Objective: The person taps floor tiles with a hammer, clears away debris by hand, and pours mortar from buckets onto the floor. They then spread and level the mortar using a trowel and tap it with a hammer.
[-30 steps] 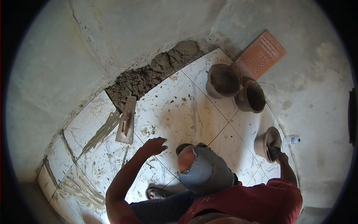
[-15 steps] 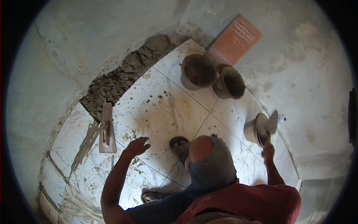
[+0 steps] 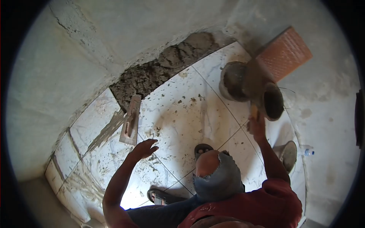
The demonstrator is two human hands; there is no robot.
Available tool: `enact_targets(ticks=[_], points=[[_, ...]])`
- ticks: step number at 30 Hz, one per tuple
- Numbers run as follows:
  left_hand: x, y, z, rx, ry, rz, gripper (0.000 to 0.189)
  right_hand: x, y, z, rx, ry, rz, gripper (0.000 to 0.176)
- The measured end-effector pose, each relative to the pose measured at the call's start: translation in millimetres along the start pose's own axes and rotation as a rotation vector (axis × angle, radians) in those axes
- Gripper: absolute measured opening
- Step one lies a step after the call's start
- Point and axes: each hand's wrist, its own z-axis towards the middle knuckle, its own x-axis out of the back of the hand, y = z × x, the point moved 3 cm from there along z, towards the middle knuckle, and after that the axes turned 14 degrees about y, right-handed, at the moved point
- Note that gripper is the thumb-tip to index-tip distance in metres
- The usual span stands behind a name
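My right hand [image 3: 257, 128] grips the handle of a trowel [image 3: 254, 81], whose blade, smeared by motion, lies over the gap between two buckets. One is a mortar-stained bucket [image 3: 232, 81] on the left, its inside dark. The other bucket [image 3: 273, 102] leans to the right. My left hand [image 3: 144, 149] hovers over the tiles with fingers apart and nothing in it. Just beyond it lies a plastering float [image 3: 131, 119], handle up, at the edge of the wet mortar bed [image 3: 148, 72].
White marbled tiles [image 3: 182, 117] spotted with mortar cover the floor. A reddish tile [image 3: 287, 55] leans at the back wall behind the buckets. A smaller bucket [image 3: 289, 156] stands at the right beside a clear bottle [image 3: 309, 152]. My sandalled foot [image 3: 203, 149] is near the middle.
My right hand has swung the trowel from the small bucket at the right over to the two buckets at the back. The view has turned, shifting the floor rightward. My left hand stays empty.
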Motion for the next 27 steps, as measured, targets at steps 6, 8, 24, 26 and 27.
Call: enact_targets(ticks=[6, 8, 24, 26, 27], points=[[21, 8, -13, 0.108, -0.028, 0.105, 0.046, -142, 6, 0, -0.107, -0.421, 0.096, 0.041], [39, 12, -16, 0.083, 0.104, 0.077, 0.044, -170, 10, -1, -0.112, -0.519, 0.113, 0.042], [113, -35, -21, 0.639, 0.159, 0.477, 0.055, -209, 36, -41, -0.270, -0.721, 0.048, 0.037], [99, -46, -2, 0.663, 0.230, 0.401, 0.046, -195, 42, -38, -0.262, -0.706, 0.058, 0.038], [87, -59, 6, 0.661, 0.250, 0.410, 0.051, -186, 48, -34, -0.239, -0.682, 0.058, 0.039]])
